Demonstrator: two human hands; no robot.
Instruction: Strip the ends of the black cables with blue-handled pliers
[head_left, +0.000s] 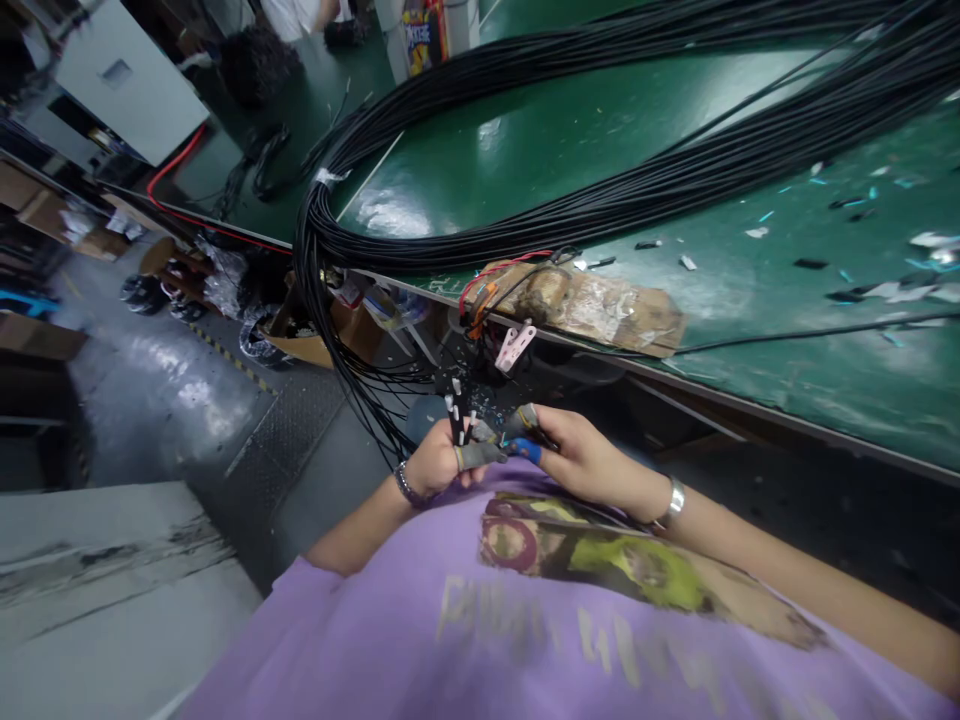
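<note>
My left hand is closed around several black cables whose short white ends stick up above the fingers. Grey finger covers wrap its thumb and forefinger. My right hand is pinched shut close beside it, with a grey cover on one finger and a blue one on another. Its fingertips meet the left ones at what looks like a cable end, mostly hidden by the fingers. Both hands are in front of my body, below the bench edge.
A large coil of black cable lies on the green bench and hangs over its edge. At that edge sit a taped wooden block and a pink-handled tool. Cut scraps litter the right side. A white box stands far left.
</note>
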